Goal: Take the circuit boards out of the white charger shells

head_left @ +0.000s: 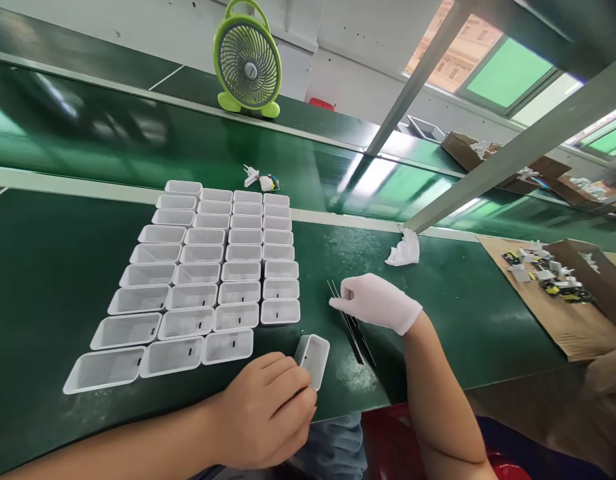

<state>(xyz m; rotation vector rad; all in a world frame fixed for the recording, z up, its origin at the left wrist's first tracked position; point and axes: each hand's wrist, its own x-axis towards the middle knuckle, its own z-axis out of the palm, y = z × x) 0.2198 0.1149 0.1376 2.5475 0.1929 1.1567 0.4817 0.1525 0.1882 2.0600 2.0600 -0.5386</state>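
My bare left hand is closed on the near side of a small white plastic case. The case is tilted, its open face partly turned towards me, and a small dark slot shows inside. My right hand, in a white glove, is closed around dark, slender tweezers. Their thin tips point away from me, past the fingers, and the dark rear end slants back over the table. To the left stand several rows of similar open white cases, many with a small dark slot in one wall.
Behind the cases lie a small plug with wires. A crumpled white cloth or glove rests by the metal post. Cardboard at right bears loose circuit parts. A green fan stands at the back.
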